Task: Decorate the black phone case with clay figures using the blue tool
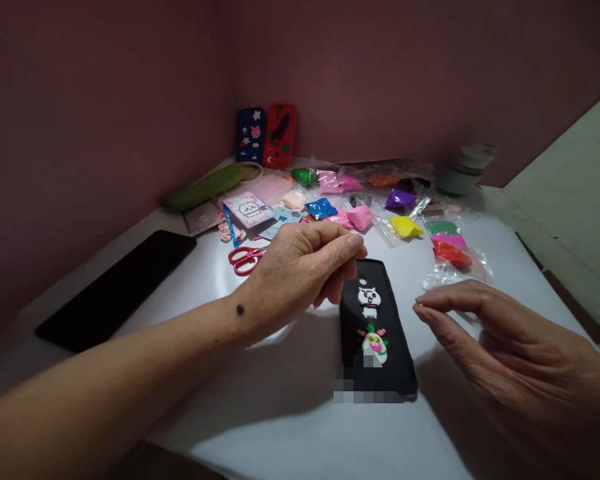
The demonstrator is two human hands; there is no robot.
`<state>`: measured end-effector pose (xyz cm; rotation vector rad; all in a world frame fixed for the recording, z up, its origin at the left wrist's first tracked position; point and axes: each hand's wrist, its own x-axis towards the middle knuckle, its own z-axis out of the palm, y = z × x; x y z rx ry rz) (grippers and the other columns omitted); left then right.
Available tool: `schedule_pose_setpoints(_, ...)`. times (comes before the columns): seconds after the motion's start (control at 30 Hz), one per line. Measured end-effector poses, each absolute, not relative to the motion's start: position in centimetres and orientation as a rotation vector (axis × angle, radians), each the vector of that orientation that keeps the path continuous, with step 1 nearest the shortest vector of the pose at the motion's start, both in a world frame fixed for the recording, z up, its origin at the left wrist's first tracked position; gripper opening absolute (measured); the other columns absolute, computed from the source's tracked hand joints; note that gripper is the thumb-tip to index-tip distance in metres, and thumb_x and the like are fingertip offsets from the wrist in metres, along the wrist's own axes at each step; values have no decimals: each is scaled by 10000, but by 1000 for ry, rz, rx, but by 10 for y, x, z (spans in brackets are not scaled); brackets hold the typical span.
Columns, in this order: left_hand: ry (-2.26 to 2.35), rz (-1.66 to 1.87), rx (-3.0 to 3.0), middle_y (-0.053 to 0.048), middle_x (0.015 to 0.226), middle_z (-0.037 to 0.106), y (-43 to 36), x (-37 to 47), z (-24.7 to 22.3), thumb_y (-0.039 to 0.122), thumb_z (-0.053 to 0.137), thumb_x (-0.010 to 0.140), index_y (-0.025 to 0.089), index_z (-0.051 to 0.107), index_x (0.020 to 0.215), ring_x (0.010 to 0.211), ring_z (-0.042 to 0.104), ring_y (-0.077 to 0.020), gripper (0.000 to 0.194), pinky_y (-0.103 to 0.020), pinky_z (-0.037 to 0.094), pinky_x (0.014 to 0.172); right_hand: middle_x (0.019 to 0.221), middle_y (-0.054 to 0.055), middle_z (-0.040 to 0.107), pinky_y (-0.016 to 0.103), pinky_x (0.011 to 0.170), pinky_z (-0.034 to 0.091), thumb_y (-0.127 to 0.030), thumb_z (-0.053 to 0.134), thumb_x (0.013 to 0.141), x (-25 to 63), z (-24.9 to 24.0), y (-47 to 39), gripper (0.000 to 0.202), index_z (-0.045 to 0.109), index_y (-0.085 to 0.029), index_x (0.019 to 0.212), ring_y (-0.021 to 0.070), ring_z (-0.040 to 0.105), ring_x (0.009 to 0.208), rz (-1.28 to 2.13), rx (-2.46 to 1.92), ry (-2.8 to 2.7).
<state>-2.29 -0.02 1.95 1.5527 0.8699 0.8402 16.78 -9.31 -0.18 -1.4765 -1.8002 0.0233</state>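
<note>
A black phone case (395,333) lies on the white table, with a white clay animal face and a second colourful clay figure on it. My left hand (307,267) hangs over the case's upper left corner, thumb and fingers pinched together; whatever is between them is too small to name. To the right of the case, my right hand (510,347) is raised with thumb and forefinger tips pressed together, and I cannot make out anything held there. Red scissors (244,261) lie behind my left wrist, their blades partly hidden.
A dark flat phone-like slab (123,290) lies at the left. Several clay packets, such as a yellow one (407,227) and a red one (451,253), spread across the back. Decorated blue (251,137) and red cases (280,137) lean on the wall near a green pouch (205,188).
</note>
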Motion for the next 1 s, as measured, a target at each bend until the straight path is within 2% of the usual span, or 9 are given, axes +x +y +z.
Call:
schedule_pose_setpoints(0.23, 940, 816, 1579, 8, 625, 585, 3, -22, 19, 288, 528, 890, 151, 612, 709, 440, 500, -72, 242, -196, 333, 375, 841, -50, 689, 248, 668, 457, -282, 596, 874, 172, -5, -92, 23, 619, -287, 869, 140, 640, 760, 59, -1527, -1752)
schedule_pose_setpoints(0.37, 984, 794, 1628, 23, 546, 549, 3, -22, 21, 274, 522, 890, 151, 585, 657, 431, 495, -72, 271, -182, 339, 373, 831, -40, 702, 256, 649, 467, -304, 548, 905, 171, -1, -89, 84, 620, -280, 868, 148, 655, 743, 30, -1534, -1792)
schedule_pose_setpoints(0.57, 994, 808, 1608, 27, 580, 556, 4, -21, 22, 245, 525, 883, 148, 575, 669, 426, 491, -59, 241, -169, 335, 361, 816, -31, 695, 237, 662, 489, -259, 493, 935, 173, -3, -87, 139, 618, -266, 874, 142, 666, 762, 28, -1484, -1862)
schedule_pose_setpoints(0.83, 1022, 802, 1578, 6, 586, 569, 10, -21, 17, 229, 513, 881, 147, 582, 661, 421, 489, -70, 244, -183, 338, 356, 803, -64, 682, 211, 641, 479, -265, 595, 870, 173, -4, -86, 37, 620, -284, 851, 125, 645, 739, 104, -1528, -1793)
schedule_pose_setpoints(1.0, 1024, 793, 1599, 26, 507, 526, 12, -20, 17, 225, 512, 883, 150, 579, 670, 404, 465, -73, 235, -183, 333, 353, 789, -58, 678, 224, 624, 474, -253, 608, 855, 175, -5, -86, 43, 627, -278, 826, 142, 643, 754, 135, -1550, -1772)
